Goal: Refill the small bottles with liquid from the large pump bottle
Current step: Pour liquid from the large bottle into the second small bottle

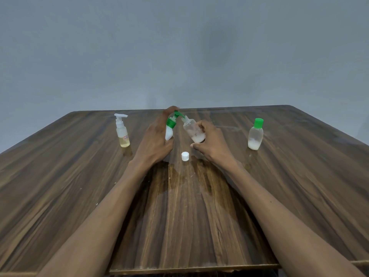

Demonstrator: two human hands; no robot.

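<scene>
Wooden table (79, 176): pump bottle (169, 130) in left hand (154, 140), nozzle at small bottle (194, 129).

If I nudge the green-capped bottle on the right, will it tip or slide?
The green-capped bottle probably tips rather easily: it stands tall on a narrow base. The white liquid fills only its bottom, so it is likely light yet bottom-weighted. The table looks glossy, so a low push may slide it.

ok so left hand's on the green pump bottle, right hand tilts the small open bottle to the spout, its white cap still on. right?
Not quite: the head view shows the white cap off, lying on the table between the hands. The rest stands: left hand, green pump bottle, right hand, small open bottle.
</scene>
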